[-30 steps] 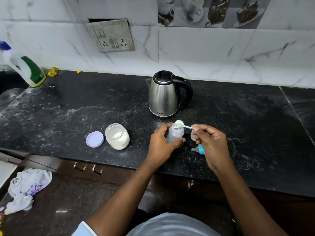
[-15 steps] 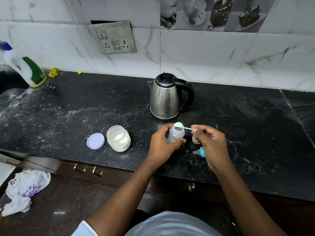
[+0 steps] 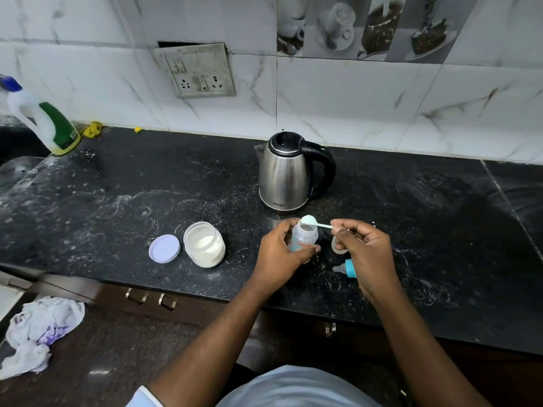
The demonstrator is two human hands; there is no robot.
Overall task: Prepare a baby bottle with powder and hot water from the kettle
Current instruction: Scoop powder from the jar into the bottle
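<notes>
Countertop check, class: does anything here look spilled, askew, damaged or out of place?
Yes. White powdery smears and specks streak the black countertop, thickest between the kettle and the open powder jar. The wall socket plate hangs crooked, with a dark gap above it. A crumpled plastic bag lies on the floor.

Even indoor light, soft shadows, wide-angle edge bending.

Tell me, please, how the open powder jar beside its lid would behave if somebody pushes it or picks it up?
The powder jar looks squat and wide, so a push would probably slide it on the counter rather than tip it. It seems only partly filled, so likely light. Its lid lies beside it, so tilting it could spill powder.
</notes>
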